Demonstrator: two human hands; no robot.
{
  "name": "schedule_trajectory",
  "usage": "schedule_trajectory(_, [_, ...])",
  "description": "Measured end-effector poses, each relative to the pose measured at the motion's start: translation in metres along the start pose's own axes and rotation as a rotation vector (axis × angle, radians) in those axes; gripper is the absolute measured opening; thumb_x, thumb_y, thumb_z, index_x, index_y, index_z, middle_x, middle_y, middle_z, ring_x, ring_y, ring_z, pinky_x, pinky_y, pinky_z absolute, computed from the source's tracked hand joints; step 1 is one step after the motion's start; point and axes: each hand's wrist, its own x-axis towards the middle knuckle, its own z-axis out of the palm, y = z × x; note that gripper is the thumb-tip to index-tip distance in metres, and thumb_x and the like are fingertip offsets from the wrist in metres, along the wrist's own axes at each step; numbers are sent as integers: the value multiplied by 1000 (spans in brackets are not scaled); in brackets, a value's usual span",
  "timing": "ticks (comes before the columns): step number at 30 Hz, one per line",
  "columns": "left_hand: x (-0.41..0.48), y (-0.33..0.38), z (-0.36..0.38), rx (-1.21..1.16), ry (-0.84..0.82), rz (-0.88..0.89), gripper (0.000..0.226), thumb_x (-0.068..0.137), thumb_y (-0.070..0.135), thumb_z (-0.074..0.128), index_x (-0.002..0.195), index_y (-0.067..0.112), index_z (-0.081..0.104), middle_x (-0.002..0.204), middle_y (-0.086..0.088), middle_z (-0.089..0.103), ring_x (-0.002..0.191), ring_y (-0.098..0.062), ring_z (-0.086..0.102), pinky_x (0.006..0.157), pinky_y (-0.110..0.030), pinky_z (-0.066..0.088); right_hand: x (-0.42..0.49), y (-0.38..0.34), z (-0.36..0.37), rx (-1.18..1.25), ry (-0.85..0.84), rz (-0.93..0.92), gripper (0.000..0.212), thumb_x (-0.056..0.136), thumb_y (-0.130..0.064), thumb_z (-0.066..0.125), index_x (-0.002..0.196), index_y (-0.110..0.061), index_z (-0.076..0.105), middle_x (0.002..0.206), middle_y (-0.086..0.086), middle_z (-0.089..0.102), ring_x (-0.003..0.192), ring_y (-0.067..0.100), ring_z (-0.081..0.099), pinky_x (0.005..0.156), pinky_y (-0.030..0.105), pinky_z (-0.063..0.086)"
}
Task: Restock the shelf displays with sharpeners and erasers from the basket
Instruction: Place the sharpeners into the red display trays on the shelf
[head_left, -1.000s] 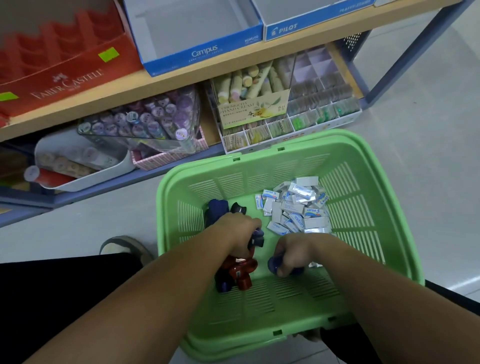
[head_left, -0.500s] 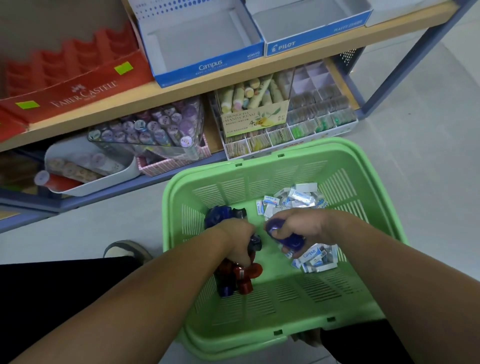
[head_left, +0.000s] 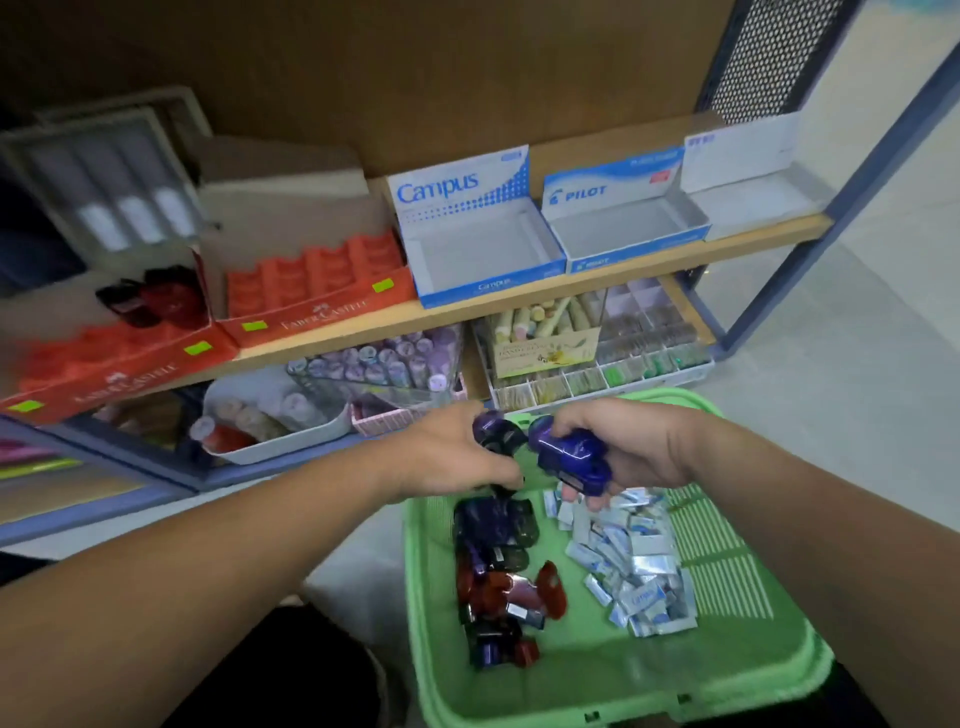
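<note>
Left hand (head_left: 447, 460) curls round a purple sharpener (head_left: 497, 434), right hand (head_left: 641, 447) grips a blue sharpener (head_left: 571, 457), both above the green basket (head_left: 597, 670) (erasers (head_left: 634, 566) lie inside). Pickup looks done; next, probably, a carry to the red tray (head_left: 311, 280) at ten o'clock.

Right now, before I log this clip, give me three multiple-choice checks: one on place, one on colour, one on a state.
1. The erasers lie: A) in the basket, right of the loose sharpeners; B) in the Campus box; C) on the floor.
2. The basket is: A) red; B) green; C) white.
3. The right hand: A) hangs idle; B) grips the basket rim; C) holds blue sharpeners.
Key: 1A, the wrapped pile sits in the basket's right half; 2B, its walls are green; 3C, fingers curl round blue sharpeners.
</note>
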Motion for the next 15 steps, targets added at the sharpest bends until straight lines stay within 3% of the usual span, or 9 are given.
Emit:
schedule_trajectory(2, [-23,4,-30,-49,75,31,39,70,33,86,101,22,65,89,-3,74,81,-16,71,73,-37,60,-13,-28,16,-9,-13,-108,29,104,-27,48,126,-8,55,98,15,66,77,26,64,55,31,48])
schedule_trajectory(6, [-67,1,-88,-158,216,125,21,80,16,81,94,14,66,72,4,71,60,-5,61,52,-19,47,-30,-81,59,-17,-3,-329,30,103,-32,58,123,-9,62,92,11,67,68,22,63,44,25,43])
schedule_trajectory(9, [-96,-12,-124,-248,305,150,29,81,22,82,105,17,67,88,-10,77,61,-13,62,46,-21,41,-34,-119,98,-43,15,-452,31,101,-36,60,121,-12,65,89,8,70,64,20,62,43,25,36])
schedule_trajectory(12, [-117,-32,-154,-334,382,159,28,83,29,82,105,22,68,92,-10,76,66,-20,66,52,-30,46,-30,-154,136,-15,39,-552,27,100,-39,61,116,-18,68,86,8,70,57,16,60,45,24,36])
schedule_trajectory(15, [-129,-59,-180,-339,460,148,35,72,45,83,96,23,70,95,-10,74,81,-21,70,65,-38,54,-19,-183,169,-3,77,-586,28,98,-46,62,111,-23,70,84,11,71,49,16,56,41,20,39])
